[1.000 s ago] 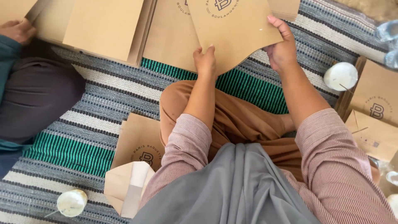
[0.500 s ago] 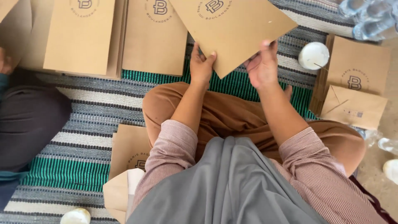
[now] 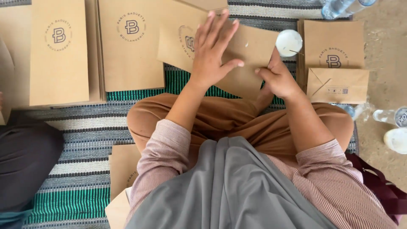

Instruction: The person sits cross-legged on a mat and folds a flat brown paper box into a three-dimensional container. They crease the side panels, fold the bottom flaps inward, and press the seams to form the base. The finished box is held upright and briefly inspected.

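A flat brown paper bag (image 3: 250, 55) with a round printed mark lies on the striped mat in front of my crossed legs. My left hand (image 3: 214, 51) rests flat on top of it, fingers spread. My right hand (image 3: 277, 78) pinches the bag's right lower edge between thumb and fingers. A small white round cup (image 3: 288, 42) sits just beyond the bag's right corner.
Stacks of the same brown bags lie at the far left (image 3: 59, 51), the far middle (image 3: 131, 46) and the right (image 3: 335, 59). More bags sit by my left knee (image 3: 123, 165). Clear bottles (image 3: 339, 6) and cups (image 3: 396, 140) stand on the floor at right. Another person's dark-clothed leg (image 3: 25, 165) is at left.
The bag has gone from being held up in both hands to lying on the mat. My left hand has opened flat on it; my right still grips its edge.
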